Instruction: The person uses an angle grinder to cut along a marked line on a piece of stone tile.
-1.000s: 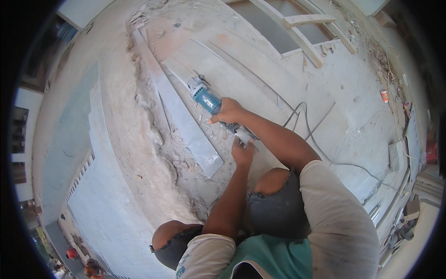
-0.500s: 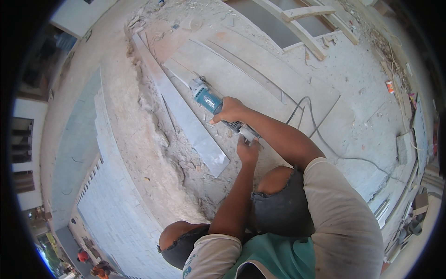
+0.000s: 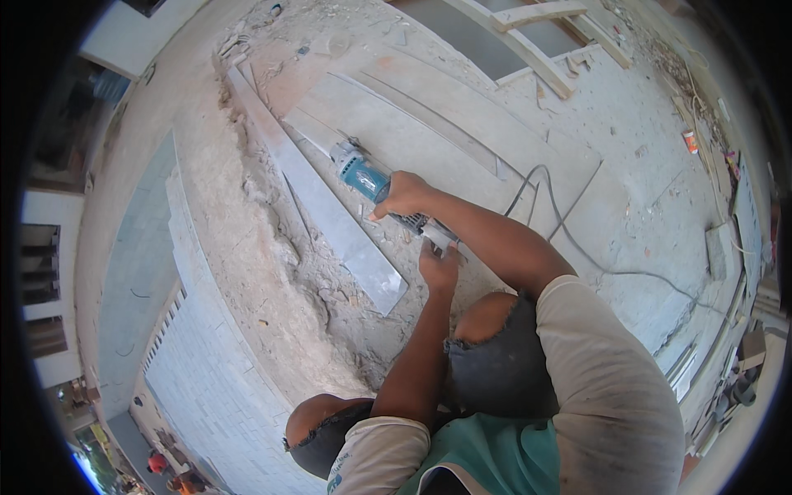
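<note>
A teal and grey angle grinder (image 3: pixel 361 175) is held low over the dusty ground, its head pointing away and to the left. My right hand (image 3: pixel 404 195) is closed round the teal body. Farther back, my left hand (image 3: pixel 439 262) grips the grey rear end. The disc cannot be made out clearly. A large pale slab (image 3: pixel 429 95) lies under and beyond the grinder's head. Just left of the tool rests a long grey strip of tile or stone (image 3: pixel 330 206), wider at its near end. A dark cord (image 3: pixel 569 235) trails off to the right.
Rubble and a broken concrete edge (image 3: pixel 285 256) run along the left of the strip. Beyond it are blue-grey paving tiles (image 3: pixel 223 363). Wooden beams (image 3: pixel 524 49) cross an opening at the far right. A orange-and-white cup (image 3: pixel 690 142) and scraps lie right.
The view has shifted slightly, and the grinder's head sits a little farther left in the picture. Both hands keep the same hold.
</note>
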`<state>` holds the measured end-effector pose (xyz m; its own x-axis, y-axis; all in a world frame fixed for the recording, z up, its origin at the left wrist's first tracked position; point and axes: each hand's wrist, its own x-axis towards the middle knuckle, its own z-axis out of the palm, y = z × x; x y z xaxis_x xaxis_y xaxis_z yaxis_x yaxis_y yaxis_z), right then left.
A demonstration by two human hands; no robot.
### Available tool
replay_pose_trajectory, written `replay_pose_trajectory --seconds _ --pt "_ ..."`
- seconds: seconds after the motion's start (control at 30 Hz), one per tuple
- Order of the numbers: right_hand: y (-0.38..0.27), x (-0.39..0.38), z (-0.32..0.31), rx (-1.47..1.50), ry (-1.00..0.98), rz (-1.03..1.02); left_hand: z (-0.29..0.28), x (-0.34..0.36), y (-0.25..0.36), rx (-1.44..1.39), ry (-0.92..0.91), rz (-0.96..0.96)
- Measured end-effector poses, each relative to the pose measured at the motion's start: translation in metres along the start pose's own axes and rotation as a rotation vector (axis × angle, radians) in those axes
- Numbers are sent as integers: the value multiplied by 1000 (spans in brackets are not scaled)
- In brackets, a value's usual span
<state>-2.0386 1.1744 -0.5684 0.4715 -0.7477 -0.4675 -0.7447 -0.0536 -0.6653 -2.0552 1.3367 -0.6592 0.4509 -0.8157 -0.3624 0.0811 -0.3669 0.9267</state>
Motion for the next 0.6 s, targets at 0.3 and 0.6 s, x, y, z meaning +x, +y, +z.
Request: replay_pose_trajectory --seconds 0.3,0.6 --pt "0 2 -2 37 -38 6 0 6 -14 -47 -25 -4" --pt "2 4 0 41 -15 7 0 7 -19 -45 -32 30"
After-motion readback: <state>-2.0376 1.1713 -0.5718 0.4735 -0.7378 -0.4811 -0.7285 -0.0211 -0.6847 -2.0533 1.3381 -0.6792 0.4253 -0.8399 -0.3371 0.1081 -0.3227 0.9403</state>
